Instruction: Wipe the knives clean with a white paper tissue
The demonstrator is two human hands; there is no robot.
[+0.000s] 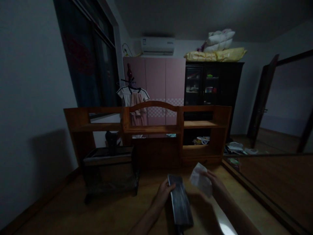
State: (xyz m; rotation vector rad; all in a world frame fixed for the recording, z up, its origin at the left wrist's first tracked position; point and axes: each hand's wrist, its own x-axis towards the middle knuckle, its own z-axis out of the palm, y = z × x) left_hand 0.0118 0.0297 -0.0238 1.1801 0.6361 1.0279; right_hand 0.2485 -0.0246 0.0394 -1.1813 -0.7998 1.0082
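Observation:
My left hand [164, 192] grips a dark, flat rectangular slab [179, 200] by its upper left edge, thumb across its face. Pale streaks of shine run along the slab, and a thin dark piece extends from its bottom end; its exact kind is unclear in the dim light. To its right, a crumpled white tissue [201, 179] hangs from the closed fingers of my right hand [212, 179]. The tissue and the slab are apart. Both hands are above the pale wooden surface [156, 179].
Ahead stands a wooden shelf unit [153, 131]. On the left is a dark case [110, 168] with a black object [112, 142] on top. A raised wooden edge [256, 199] runs along the right. Farther back are pink cupboards [155, 78] and a dark cabinet [226, 85].

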